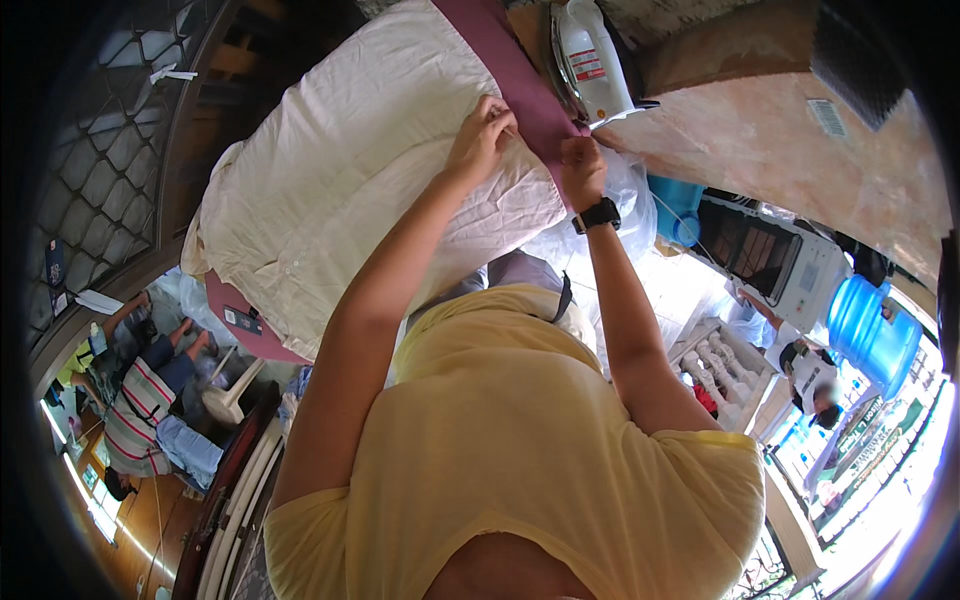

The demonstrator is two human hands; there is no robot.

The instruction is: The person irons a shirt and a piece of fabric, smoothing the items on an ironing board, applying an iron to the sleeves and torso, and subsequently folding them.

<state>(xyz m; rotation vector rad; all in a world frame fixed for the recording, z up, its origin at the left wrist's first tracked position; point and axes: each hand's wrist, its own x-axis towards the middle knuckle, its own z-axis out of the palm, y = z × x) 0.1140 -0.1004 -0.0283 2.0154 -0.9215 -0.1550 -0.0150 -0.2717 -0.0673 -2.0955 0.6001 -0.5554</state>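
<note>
A large creased cream cloth point(340, 150) lies spread in front of me, over a maroon cloth point(515, 75) that shows as a strip along its right edge. My left hand point(484, 138) is closed in a pinch at the cream cloth's right border, beside the maroon strip. My right hand point(583, 172), with a black watch point(598, 216) on its wrist, is closed at the maroon cloth's outer edge, where the fabric bunches up by the fingers. The fingertips of both hands are partly hidden.
A white bottle point(592, 60) stands in a dark-rimmed tray just beyond my right hand. Clear plastic wrapping point(630, 205) lies beside that wrist. A dark phone-like object point(242, 320) rests on maroon material at lower left. One person point(150, 410) is at left, another point(808, 375) at right, near a blue water jug point(875, 335).
</note>
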